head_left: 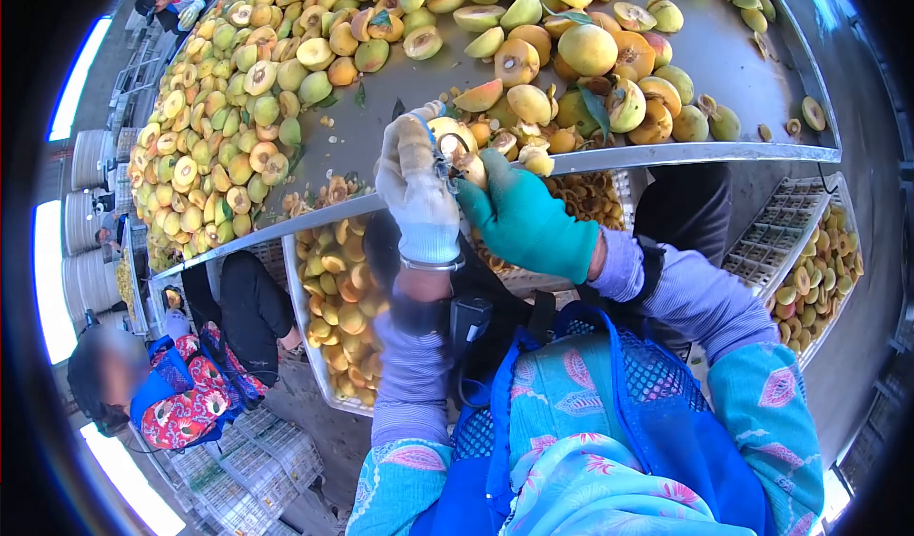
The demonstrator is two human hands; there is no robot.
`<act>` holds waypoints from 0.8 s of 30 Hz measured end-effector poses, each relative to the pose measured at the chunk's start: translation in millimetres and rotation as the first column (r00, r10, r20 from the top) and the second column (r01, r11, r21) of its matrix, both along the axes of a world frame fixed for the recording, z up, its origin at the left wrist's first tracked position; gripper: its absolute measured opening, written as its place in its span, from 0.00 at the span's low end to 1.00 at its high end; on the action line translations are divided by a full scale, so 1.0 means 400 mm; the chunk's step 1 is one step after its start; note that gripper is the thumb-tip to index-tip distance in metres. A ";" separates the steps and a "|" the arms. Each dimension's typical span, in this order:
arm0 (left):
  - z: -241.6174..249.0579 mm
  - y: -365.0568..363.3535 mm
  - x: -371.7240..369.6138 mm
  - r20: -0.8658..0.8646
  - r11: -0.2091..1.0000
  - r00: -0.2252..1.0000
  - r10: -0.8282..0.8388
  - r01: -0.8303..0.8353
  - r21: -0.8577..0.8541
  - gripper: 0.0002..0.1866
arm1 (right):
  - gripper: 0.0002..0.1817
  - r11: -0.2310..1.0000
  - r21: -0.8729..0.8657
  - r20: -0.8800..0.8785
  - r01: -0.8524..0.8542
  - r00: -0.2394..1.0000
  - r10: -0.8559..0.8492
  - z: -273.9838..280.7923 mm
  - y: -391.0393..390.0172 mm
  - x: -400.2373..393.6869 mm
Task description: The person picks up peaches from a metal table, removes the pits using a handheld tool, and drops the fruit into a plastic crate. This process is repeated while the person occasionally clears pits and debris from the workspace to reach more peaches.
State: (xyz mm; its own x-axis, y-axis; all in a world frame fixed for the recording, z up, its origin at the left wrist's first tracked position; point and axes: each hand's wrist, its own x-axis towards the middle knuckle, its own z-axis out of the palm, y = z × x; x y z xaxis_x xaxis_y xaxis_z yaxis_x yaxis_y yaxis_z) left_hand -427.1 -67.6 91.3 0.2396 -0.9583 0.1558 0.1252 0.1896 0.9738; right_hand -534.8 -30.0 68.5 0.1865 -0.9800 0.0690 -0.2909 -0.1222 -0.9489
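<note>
My left hand (pixel 416 188), in a white glove with soiled fingers, is closed at the table's near edge. A thin dark wire-loop tool (pixel 459 139) shows at its fingers; the handle is mostly hidden in the glove. Facing it, my right hand (pixel 528 217) in a green glove pinches a peach half (pixel 471 168) with a pale brownish inside, close against the loop. Behind the fingers a yellow peach (pixel 447 129) is partly covered. Several cut peaches (pixel 517 62) lie just beyond both hands.
A metal table (pixel 400 89) holds a large heap of peaches (pixel 238 108) at left. Below its raised rim stand a crate of peach halves (pixel 343 317) and another crate (pixel 809 269) at right. A person (pixel 190 384) sits at lower left, beside stacked crates (pixel 252 469).
</note>
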 end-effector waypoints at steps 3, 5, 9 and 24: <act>0.005 -0.002 0.011 0.046 0.993 0.996 -0.074 0.069 0.091 0.20 | 0.18 0.999 0.038 0.090 -0.036 0.995 0.033 -0.019 0.003 0.002; 0.020 -0.006 0.011 0.090 0.976 0.986 -0.138 0.120 0.180 0.19 | 0.18 0.999 0.049 0.198 -0.006 0.980 -0.003 -0.028 0.017 0.012; -0.002 -0.054 0.039 0.102 0.938 0.951 -0.291 0.263 0.225 0.17 | 0.18 0.983 0.162 0.305 -0.084 0.952 0.031 0.005 0.046 0.008; 0.070 -0.085 0.019 0.455 0.901 0.792 -0.408 0.267 0.343 0.24 | 0.22 0.649 0.654 0.710 -0.389 0.612 -0.349 0.088 0.022 0.016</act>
State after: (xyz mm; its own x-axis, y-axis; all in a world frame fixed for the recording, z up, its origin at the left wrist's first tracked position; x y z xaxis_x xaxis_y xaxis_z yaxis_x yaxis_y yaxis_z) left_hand -419.7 -101.5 119.3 -0.1513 -0.9842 -0.0918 -0.3856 -0.0267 0.9223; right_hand -528.2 -21.2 103.8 0.4476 -0.7475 -0.4909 0.5228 0.6641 -0.5345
